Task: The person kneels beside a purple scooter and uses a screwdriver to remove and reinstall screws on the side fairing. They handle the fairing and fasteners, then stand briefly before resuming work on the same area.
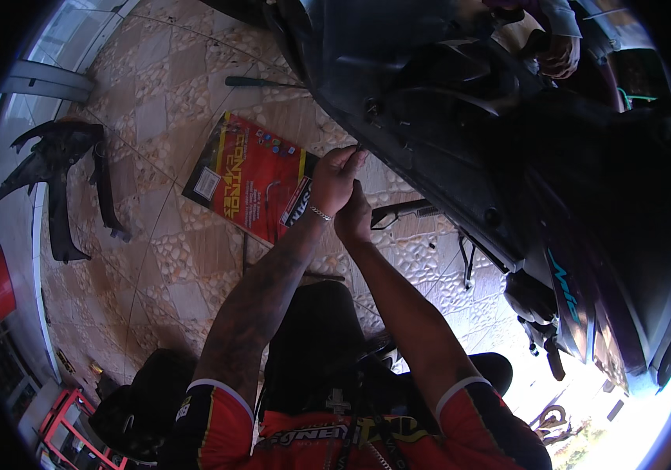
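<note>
Both my hands are together at the lower edge of a dark motor scooter's body (429,180). My left hand (337,178) is closed in a pinch, its fingertips against the panel edge around something small and dark that I cannot make out. Just below and touching it, my right hand (354,218) has its fingers curled in; what they hold, if anything, is hidden. Beneath my hands and left wrist, a red and yellow printed package (245,176) lies flat on the floor. Beyond it lies a screwdriver (253,81) with a dark green handle, its shaft pointing toward the scooter.
At the upper right, another person's hand (559,56) rests by the scooter. A black plastic fairing piece (57,168) lies on the patterned tile floor (144,266) at left. The scooter's stand (467,262) reaches down at right. A red metal frame (65,423) stands lower left.
</note>
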`<control>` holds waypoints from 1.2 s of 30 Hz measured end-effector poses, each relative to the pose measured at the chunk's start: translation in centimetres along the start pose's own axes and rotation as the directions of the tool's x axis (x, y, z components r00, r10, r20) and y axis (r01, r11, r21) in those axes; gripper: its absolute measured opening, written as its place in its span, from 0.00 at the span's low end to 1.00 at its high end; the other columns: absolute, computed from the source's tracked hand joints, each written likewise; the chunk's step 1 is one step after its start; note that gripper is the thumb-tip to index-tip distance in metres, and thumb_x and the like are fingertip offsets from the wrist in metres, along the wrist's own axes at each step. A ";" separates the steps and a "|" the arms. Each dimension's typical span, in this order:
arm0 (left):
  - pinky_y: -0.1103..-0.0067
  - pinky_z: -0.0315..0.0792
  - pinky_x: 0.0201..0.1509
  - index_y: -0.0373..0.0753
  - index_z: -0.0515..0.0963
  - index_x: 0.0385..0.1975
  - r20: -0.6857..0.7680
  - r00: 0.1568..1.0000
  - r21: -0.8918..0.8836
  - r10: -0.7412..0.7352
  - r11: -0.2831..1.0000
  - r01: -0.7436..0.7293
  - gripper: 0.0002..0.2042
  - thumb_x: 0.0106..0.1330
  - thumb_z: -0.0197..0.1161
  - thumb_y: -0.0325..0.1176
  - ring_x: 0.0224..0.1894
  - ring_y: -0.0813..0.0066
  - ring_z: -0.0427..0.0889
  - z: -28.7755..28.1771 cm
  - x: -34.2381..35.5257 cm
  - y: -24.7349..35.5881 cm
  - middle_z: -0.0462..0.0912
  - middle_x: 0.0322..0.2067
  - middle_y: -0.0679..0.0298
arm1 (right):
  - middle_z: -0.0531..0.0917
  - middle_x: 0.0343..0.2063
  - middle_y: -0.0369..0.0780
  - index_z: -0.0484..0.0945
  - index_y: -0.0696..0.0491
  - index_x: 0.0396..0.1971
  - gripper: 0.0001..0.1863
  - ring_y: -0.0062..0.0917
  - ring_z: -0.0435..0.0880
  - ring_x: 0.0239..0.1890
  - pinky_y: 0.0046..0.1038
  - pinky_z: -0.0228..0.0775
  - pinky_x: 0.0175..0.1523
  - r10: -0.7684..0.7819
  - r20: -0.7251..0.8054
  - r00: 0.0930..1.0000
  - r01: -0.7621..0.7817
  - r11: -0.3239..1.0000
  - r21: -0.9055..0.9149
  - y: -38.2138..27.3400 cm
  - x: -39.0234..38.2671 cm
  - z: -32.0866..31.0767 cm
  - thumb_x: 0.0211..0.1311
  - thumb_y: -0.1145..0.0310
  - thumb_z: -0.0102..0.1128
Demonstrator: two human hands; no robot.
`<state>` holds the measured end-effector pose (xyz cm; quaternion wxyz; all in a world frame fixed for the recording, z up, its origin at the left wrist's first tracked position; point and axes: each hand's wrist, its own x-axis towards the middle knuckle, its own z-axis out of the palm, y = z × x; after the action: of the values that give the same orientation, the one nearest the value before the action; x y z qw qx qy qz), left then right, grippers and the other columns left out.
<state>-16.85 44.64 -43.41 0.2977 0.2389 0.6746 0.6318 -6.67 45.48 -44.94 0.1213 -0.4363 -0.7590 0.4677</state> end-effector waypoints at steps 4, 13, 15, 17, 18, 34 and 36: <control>0.85 0.75 0.40 0.33 0.82 0.47 0.033 0.996 -0.080 -0.085 0.993 0.088 0.13 0.73 0.60 0.36 0.33 0.86 0.79 -0.4 -0.6 0.1 0.86 0.33 0.68 | 0.80 0.39 0.58 0.69 0.56 0.48 0.11 0.58 0.78 0.46 0.51 0.69 0.46 0.036 0.010 0.999 -0.036 0.995 0.094 -1.1 -3.1 0.6 0.68 0.71 0.48; 0.85 0.75 0.40 0.34 0.82 0.47 0.028 0.993 -0.131 -0.114 0.984 0.116 0.12 0.72 0.60 0.36 0.32 0.87 0.78 -0.1 -0.6 0.7 0.86 0.33 0.69 | 0.79 0.41 0.57 0.69 0.58 0.48 0.14 0.58 0.77 0.45 0.50 0.70 0.47 -0.043 -0.080 0.996 0.052 0.991 0.121 -1.0 -2.9 1.5 0.65 0.71 0.52; 0.86 0.75 0.40 0.34 0.82 0.47 0.044 0.993 -0.127 -0.106 0.986 0.111 0.12 0.72 0.61 0.36 0.32 0.87 0.77 -0.1 -0.7 0.6 0.85 0.33 0.70 | 0.79 0.41 0.57 0.69 0.59 0.47 0.14 0.58 0.77 0.45 0.50 0.70 0.47 -0.055 -0.103 0.993 0.069 0.987 0.145 -1.2 -3.5 1.9 0.64 0.70 0.53; 0.86 0.74 0.40 0.35 0.82 0.47 0.069 0.994 -0.118 -0.089 0.988 0.096 0.12 0.72 0.61 0.36 0.32 0.88 0.77 -0.2 -0.8 0.5 0.85 0.33 0.70 | 0.78 0.41 0.57 0.69 0.59 0.46 0.14 0.58 0.77 0.46 0.50 0.70 0.47 -0.042 -0.121 0.992 0.060 0.987 0.147 -1.3 -3.8 2.2 0.63 0.70 0.54; 0.86 0.74 0.40 0.35 0.82 0.47 0.066 0.993 -0.107 -0.095 0.989 0.101 0.12 0.72 0.61 0.36 0.32 0.88 0.77 -0.2 -0.8 0.4 0.85 0.33 0.70 | 0.78 0.41 0.57 0.69 0.59 0.46 0.14 0.58 0.77 0.46 0.50 0.70 0.48 -0.033 -0.125 0.992 0.053 0.985 0.163 -1.3 -3.9 2.2 0.63 0.70 0.54; 0.83 0.73 0.35 0.35 0.83 0.41 0.035 0.998 -0.199 -0.057 0.978 0.063 0.13 0.71 0.62 0.40 0.27 0.85 0.78 0.8 -0.4 1.2 0.82 0.24 0.69 | 0.80 0.38 0.52 0.72 0.56 0.43 0.08 0.51 0.79 0.42 0.44 0.71 0.45 -0.096 -0.184 0.978 0.109 0.992 0.058 0.5 -2.0 0.7 0.67 0.72 0.49; 0.83 0.73 0.35 0.34 0.83 0.41 0.048 0.996 -0.217 -0.069 0.973 0.078 0.13 0.71 0.62 0.39 0.27 0.85 0.77 0.7 -0.5 1.3 0.82 0.24 0.69 | 0.80 0.38 0.50 0.73 0.56 0.44 0.09 0.48 0.80 0.41 0.41 0.71 0.44 -0.109 -0.198 0.974 0.122 0.991 0.055 0.2 -2.4 0.2 0.69 0.71 0.48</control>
<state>-16.05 44.94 -42.12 0.3588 0.1925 0.6033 0.6857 -5.29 43.52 -44.69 0.2362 -0.4306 -0.7518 0.4400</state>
